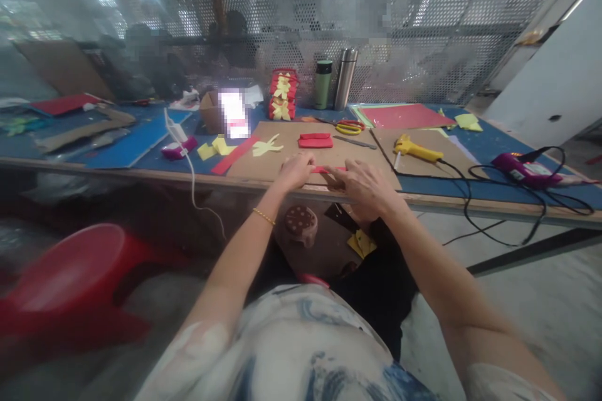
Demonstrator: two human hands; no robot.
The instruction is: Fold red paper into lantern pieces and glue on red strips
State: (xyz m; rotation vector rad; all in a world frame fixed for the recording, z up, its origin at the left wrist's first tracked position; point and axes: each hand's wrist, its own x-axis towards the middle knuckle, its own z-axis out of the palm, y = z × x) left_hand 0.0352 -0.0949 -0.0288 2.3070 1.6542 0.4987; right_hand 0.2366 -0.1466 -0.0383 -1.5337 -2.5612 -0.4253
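Observation:
At the table's front edge, a narrow strip of red paper (324, 170) lies between my two hands. My left hand (298, 171) is closed on its left end, fingers curled. My right hand (362, 185) grips the other end, with its fingers pointing left along the strip; the fingertips partly cover it. Just beyond the hands, a folded red paper piece (315, 140) rests on the cardboard sheet (277, 166). A slim grey blade-like tool (355, 141) lies to its right, and a yellow paper cut-out (267, 146) to its left.
Yellow-and-red scissors (348, 128) lie behind the folded piece. A yellow glue gun (418, 149) with a trailing black cord is on the right. At the back stand a red-and-yellow paper craft (283, 95), a green bottle (322, 85) and a steel flask (346, 80). A red stool (75, 263) stands left.

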